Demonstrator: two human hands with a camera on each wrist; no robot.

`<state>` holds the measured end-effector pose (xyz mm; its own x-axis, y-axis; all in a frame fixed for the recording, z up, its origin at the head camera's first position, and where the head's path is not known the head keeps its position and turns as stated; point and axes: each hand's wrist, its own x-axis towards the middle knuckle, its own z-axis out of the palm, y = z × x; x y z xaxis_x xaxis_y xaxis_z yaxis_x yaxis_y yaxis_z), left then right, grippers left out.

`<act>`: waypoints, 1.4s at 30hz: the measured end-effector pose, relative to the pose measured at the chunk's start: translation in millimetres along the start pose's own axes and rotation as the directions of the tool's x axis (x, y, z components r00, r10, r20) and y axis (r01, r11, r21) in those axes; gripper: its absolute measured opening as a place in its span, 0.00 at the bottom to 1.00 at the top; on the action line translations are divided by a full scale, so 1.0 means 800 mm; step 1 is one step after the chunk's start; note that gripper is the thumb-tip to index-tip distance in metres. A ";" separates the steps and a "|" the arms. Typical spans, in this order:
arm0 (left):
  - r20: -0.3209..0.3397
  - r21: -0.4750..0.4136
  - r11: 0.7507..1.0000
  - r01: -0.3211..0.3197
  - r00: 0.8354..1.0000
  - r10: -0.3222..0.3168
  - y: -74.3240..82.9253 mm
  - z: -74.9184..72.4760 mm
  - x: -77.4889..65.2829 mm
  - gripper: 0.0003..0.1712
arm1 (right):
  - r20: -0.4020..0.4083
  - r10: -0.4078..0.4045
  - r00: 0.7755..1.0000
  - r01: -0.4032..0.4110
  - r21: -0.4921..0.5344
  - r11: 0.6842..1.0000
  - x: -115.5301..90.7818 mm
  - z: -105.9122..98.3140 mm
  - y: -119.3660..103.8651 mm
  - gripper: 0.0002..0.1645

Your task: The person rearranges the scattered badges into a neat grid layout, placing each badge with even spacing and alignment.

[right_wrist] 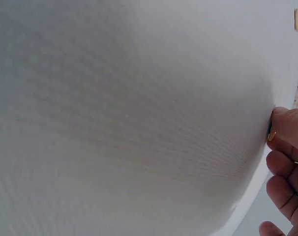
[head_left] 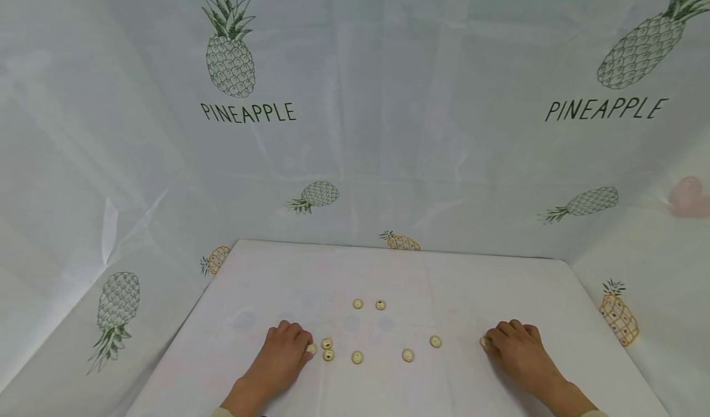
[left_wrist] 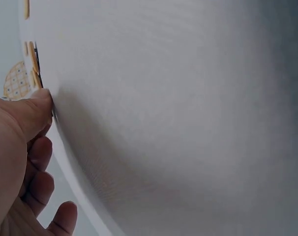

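Note:
At the left, my left hand [head_left: 284, 356] pinches a small round tan disc [head_left: 311, 348] between thumb and fingers, low at the white tabletop. Two more discs, an upper one [head_left: 326, 343] and a lower one [head_left: 328, 355], lie close together just right of it, dark marks on their faces. Over on the right, my right hand [head_left: 520, 352] holds another tan disc [head_left: 484, 341] by its edge. In the right wrist view the thumb [right_wrist: 289, 123] and a finger grip that disc [right_wrist: 272, 135]. The left wrist view hides most of the left disc behind the thumb [left_wrist: 38, 105].
Between the hands lie a disc [head_left: 357, 357], another disc [head_left: 407, 355] and a third disc [head_left: 435, 341]. Farther back are a left disc [head_left: 357, 303] and a right disc [head_left: 380, 305]. A pineapple-print curtain [head_left: 388, 127] surrounds the white table [head_left: 471, 287].

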<state>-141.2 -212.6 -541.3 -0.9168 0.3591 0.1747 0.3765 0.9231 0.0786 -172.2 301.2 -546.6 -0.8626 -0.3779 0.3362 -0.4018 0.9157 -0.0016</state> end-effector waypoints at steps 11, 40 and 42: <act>-0.032 0.041 0.999 -0.011 0.999 0.012 0.001 -0.003 0.006 0.14 | -0.070 -0.040 0.997 0.039 -0.008 0.999 0.001 0.003 0.003 0.13; -0.089 0.024 0.998 -0.066 0.994 0.068 0.038 -0.016 0.067 0.14 | 0.033 -0.015 0.999 0.015 -0.009 1.000 0.008 -0.006 0.003 0.10; -0.086 0.033 0.996 -0.079 0.993 0.082 0.045 -0.017 0.075 0.15 | 0.027 -0.017 1.000 0.017 -0.008 1.000 0.008 -0.004 0.003 0.10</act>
<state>-180.9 -159.7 -514.7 -0.8681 0.4204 0.2640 0.4436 0.8957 0.0324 -177.3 301.2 -541.3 -0.8638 -0.3966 0.3107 -0.4139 0.9103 0.0113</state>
